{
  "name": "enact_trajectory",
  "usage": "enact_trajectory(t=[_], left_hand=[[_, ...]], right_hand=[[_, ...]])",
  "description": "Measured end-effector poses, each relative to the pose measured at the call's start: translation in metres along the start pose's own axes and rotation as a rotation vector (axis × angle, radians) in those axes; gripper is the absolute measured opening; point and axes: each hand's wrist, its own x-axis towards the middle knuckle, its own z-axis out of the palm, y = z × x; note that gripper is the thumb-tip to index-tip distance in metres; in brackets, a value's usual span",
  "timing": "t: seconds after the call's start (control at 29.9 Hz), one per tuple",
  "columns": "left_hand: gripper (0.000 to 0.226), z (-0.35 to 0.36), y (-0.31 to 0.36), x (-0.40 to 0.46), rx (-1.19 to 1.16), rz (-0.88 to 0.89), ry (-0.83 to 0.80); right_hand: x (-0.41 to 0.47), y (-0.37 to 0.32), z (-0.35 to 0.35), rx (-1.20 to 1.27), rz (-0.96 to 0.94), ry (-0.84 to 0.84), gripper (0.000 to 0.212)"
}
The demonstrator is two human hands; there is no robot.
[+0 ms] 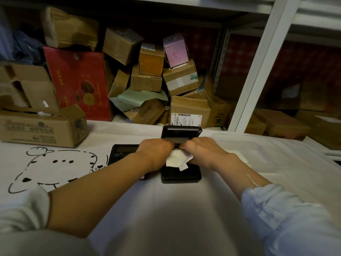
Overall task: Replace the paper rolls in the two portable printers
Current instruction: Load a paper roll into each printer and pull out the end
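Fingers of both hands, left (156, 147) and right (200, 149), curl down into open printer (180, 173), pinching paper (176, 159) just beneath; lid raised beyond fingers; second printer (120, 152) left.

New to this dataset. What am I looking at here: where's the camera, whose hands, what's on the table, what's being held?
One picture, from a wide-angle camera worn on a person's head, looking forward and down. No robot: the arms are the wearer's own. The left hand and right hand meet over a black portable printer whose lid stands open. Between them is white paper, apparently the roll; both hands seem to grip it, though the fingers are hidden. A second black printer lies closed just to the left, partly under the left forearm. The white table cover has a cartoon drawing. A clear plastic lid lies on the right. Cardboard boxes fill the shelf behind.
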Motion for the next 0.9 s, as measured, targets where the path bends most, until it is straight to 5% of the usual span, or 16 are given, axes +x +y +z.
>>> enact_trajectory(t=[0.3,0.6,0.9], left_hand=[[0.04,0.001,0.006,0.0,-0.04,-0.073,0.068],[0.039,0.006,0.007,-0.002,-0.094,-0.117,0.119],[0.047,0.014,0.007,-0.031,0.087,0.103,0.177]], right_hand=[[-0.005,-0.007,0.01,0.026,0.061,0.146,0.044],[-0.007,-0.012,0.007,0.158,0.113,0.107,0.047],[-0.044,-0.012,0.009,0.152,0.061,0.128,0.048]])
